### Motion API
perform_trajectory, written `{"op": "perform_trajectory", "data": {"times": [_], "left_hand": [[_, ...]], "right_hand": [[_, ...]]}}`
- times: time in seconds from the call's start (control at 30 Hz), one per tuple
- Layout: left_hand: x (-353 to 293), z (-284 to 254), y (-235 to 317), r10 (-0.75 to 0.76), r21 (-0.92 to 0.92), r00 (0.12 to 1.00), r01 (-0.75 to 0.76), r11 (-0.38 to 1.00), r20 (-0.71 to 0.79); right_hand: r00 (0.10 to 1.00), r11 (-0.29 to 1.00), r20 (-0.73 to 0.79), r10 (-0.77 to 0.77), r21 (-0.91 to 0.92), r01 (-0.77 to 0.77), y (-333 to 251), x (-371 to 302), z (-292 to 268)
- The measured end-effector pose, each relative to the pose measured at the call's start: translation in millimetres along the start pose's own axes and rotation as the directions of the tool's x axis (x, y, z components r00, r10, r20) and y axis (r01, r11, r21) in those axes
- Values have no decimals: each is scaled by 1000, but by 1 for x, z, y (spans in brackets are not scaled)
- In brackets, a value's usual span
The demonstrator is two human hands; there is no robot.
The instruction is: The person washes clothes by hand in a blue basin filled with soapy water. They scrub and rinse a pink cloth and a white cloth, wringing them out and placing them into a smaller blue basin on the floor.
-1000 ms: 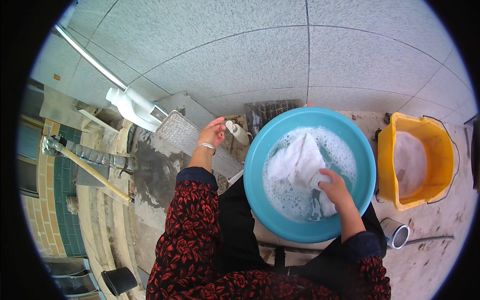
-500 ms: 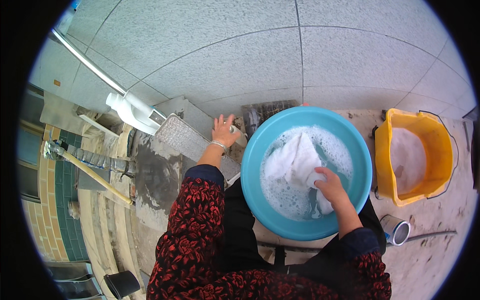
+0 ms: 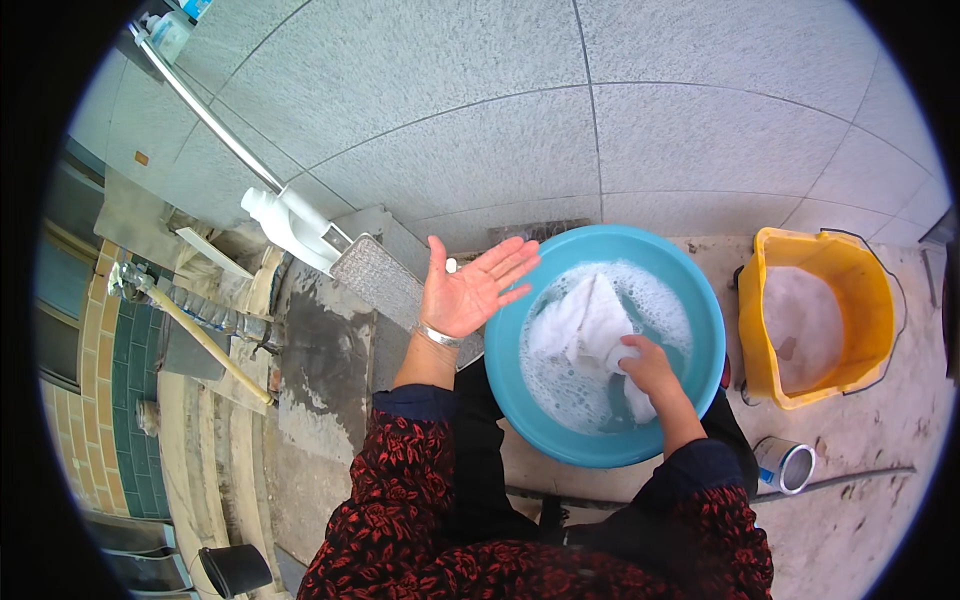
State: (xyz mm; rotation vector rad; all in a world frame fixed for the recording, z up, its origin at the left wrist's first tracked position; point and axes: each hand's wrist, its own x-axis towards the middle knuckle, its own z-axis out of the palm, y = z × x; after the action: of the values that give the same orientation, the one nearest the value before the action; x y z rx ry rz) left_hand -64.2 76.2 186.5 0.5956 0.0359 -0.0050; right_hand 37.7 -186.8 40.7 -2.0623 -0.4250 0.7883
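Observation:
My left hand [image 3: 468,292] is raised just off the left rim of the turquoise basin [image 3: 505,400], palm up, fingers spread, with nothing in it. A small white cap-like piece [image 3: 452,264] shows behind its thumb; the rest of that item is hidden. Inside the basin, a white towel [image 3: 580,318] lies bunched in sudsy water [image 3: 570,400]. My right hand [image 3: 652,366] is closed over the towel's right side, pinching a rounded white bulge of it. The fingertips are partly hidden there.
A yellow mop bucket [image 3: 765,345] with foamy water stands at the right, an open can [image 3: 797,468] below it. At the left are a flat mop [image 3: 378,280], a white bottle [image 3: 285,228] and a wooden-handled tool [image 3: 210,345]. A tiled wall [image 3: 450,140] rises ahead.
My left hand has come away from the white item beside the basin and turned palm up with fingers spread. My right hand keeps its grip on the towel. The view has shifted slightly.

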Motion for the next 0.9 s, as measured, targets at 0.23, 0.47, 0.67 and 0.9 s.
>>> {"op": "perform_trajectory", "data": {"times": [0.23, 0.47, 0.67, 0.9], "left_hand": [[-6, 23, -23, 0, -44, 999, 1, 999, 39], [8, 17, -42, -83, -21, 996, 84, 996, 44], [25, 14, -79, -240, 65, 971, 238, 969, 22], [45, 28, -94, -323, 104, 946, 319, 942, 24]], "right_hand": [[1000, 1000, 11, 16, 23, -17, -3, -8, -12], [985, 982, -146, -95, -176, 69, -7, -17, -20], [976, 873, -184, -117, 449, 189, -58, -20, -55], [988, 556, 130, -83, 829, -62, -90, -32, -69]]}}
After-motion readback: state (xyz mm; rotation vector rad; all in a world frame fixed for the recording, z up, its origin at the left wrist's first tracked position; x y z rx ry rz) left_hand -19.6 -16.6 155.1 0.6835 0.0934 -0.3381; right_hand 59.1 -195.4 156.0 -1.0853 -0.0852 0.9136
